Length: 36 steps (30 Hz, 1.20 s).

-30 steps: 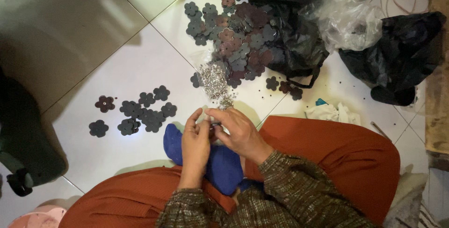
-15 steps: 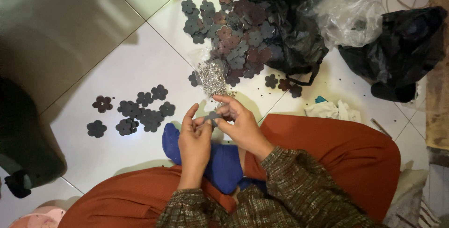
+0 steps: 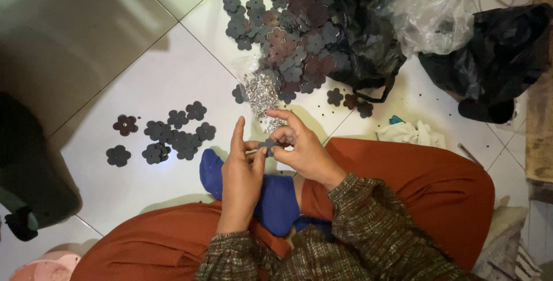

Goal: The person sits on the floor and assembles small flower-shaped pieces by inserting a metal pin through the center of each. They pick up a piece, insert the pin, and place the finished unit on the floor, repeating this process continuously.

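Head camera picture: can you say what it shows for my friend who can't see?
Two hands, left hand and right hand, pinch one small dark flower shape above a lap in orange trousers. More flower shapes and silver bits lie on white floor tiles.

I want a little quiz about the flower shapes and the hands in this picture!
1. True or false: both hands pinch one small dark flower piece.
2. Where does the big flower pile lie? A) on the white floor tiles by a black bag B) on the person's lap C) in a box
3. What lies in the clear packet just beyond the hands?

Key:
1. True: left hand and right hand meet on it.
2. A; black bag.
3. Small silvery bits, too small to tell apart.
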Each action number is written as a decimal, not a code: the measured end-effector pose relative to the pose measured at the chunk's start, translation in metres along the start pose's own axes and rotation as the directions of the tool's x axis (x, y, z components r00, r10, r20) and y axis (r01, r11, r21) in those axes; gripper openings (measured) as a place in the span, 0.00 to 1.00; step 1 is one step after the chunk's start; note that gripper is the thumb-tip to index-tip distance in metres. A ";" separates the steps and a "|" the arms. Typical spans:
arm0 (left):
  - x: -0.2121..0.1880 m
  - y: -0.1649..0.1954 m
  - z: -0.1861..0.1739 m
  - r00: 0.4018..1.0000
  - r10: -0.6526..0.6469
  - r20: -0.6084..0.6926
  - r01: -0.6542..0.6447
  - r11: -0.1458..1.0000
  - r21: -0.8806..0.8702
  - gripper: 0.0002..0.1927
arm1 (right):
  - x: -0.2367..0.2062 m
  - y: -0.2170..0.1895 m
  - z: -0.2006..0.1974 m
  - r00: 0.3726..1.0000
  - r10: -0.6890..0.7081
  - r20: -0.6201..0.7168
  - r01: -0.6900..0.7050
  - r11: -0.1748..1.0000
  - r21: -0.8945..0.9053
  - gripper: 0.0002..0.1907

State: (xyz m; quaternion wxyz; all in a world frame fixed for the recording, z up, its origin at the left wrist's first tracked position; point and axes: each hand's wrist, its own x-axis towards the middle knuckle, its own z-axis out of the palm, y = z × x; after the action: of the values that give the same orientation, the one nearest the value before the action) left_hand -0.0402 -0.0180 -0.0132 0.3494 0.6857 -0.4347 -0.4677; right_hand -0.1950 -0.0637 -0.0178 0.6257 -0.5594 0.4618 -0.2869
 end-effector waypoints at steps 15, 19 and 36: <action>0.002 -0.013 0.006 1.000 -0.021 0.001 0.020 0.955 -0.296 0.44 | 0.000 0.033 0.006 0.956 0.282 -0.081 -0.196 0.819 0.540 0.36; 0.006 -0.021 0.010 1.000 -0.021 0.018 0.027 0.884 -0.466 0.44 | -0.002 0.032 0.005 0.948 0.312 -0.060 -0.226 0.796 0.562 0.35; 0.017 -0.009 -0.027 0.937 -0.289 -0.198 0.255 0.950 -0.182 0.41 | 0.025 0.032 -0.065 0.795 -0.059 -0.603 -0.322 0.802 -0.503 0.21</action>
State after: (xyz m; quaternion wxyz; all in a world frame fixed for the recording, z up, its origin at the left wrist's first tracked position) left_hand -0.0094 -0.0281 -0.0179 0.3794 0.7584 -0.2562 -0.4640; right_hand -0.2487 -0.1072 -0.0514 0.2673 -0.5699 0.7377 -0.2443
